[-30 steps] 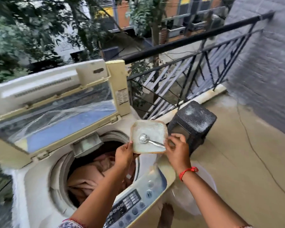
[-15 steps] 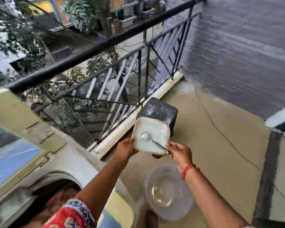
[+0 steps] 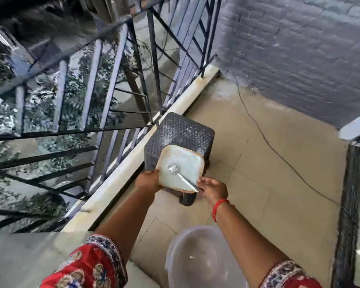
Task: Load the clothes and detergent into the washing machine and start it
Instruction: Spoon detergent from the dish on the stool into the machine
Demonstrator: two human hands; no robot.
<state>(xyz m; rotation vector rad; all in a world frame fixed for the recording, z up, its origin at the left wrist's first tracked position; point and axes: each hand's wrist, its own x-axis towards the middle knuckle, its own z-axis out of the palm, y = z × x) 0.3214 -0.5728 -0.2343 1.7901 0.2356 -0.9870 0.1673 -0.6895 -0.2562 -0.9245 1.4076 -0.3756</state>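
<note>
While a clear plastic tub [image 3: 197, 258] sits nearest, the left hand [image 3: 147, 180] grips the square detergent container [image 3: 180, 168] by its left edge — the right hand [image 3: 213, 189] pinches a metal spoon [image 3: 183, 177] (bowl resting in powder) above the dark woven stool [image 3: 178, 135] beside the railing [image 3: 112, 84].

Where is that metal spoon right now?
The spoon lies in the square container near the middle of the head view, held between the left hand and right hand, above the dark woven stool.
</note>
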